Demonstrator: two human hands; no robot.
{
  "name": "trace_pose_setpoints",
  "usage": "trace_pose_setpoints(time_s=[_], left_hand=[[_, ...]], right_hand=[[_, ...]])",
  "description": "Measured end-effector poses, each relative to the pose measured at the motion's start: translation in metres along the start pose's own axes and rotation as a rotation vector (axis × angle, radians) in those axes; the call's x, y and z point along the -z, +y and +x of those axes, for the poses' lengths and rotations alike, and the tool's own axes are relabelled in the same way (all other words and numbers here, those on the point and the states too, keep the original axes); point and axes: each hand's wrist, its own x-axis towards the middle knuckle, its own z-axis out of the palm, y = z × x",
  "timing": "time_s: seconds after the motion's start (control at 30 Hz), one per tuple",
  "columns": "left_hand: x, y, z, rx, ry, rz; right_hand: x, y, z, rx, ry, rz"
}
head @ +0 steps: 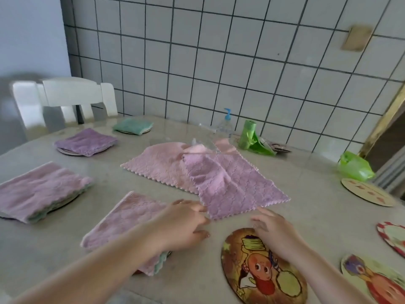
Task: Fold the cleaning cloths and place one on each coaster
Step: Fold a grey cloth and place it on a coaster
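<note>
Two unfolded cloths lie mid-table: a purple cloth (232, 185) overlaps a pink cloth (157, 163). My left hand (186, 224) reaches to the purple cloth's near corner, fingers loosely bent, touching its edge; my left forearm crosses a folded pink cloth (125, 220) lying on a coaster. My right hand (274, 231) hovers just short of the purple cloth's near edge, over the top of a bare cartoon coaster (263, 279). Folded cloths sit on coasters at the left (39, 191), far left (85, 141) and back, the last being green (133, 126).
Bare coasters lie at the right (368, 191), the right edge (394, 235) and the near right (377, 281). A pump bottle (225, 126), a green bag roll (249, 137) and a green bag (355, 165) stand by the tiled wall. A white chair (65, 99) is at the back left.
</note>
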Motion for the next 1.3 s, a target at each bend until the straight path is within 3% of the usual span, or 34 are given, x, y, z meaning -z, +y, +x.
trace_pose_setpoints(time_s=[0.13,0.37,0.47,0.57,0.7,0.8,1.03,1.2,1.3], left_hand=[[-0.005,0.028,0.038,-0.091,-0.123,0.281],[-0.001,0.024,0.067,-0.014,-0.081,0.321],[0.008,0.014,0.069,0.013,0.057,0.228],[0.027,0.0,0.078,0.098,0.195,-0.013],[0.073,-0.011,0.087,0.155,0.388,-0.203],[0.113,-0.018,0.089,0.136,0.5,-0.216],[0.191,-0.029,0.098,0.019,0.766,-0.415],[0.218,-0.037,0.104,-0.093,0.806,-0.675],[0.217,-0.04,0.106,-0.068,0.776,-0.726]], right_hand=[[-0.003,0.023,0.016,0.045,-0.015,-0.067],[0.004,0.015,0.045,-0.008,0.005,-0.317],[0.005,0.021,0.055,-0.031,0.031,-0.285],[0.016,0.019,0.065,-0.059,0.084,-0.127],[0.06,0.0,0.071,0.043,0.307,0.059],[0.104,-0.011,0.07,0.139,0.49,0.155],[0.201,-0.026,0.07,0.21,0.634,-0.18],[0.237,-0.024,0.069,-0.043,0.493,-0.527],[0.242,-0.011,0.064,-0.14,0.454,-0.558]])
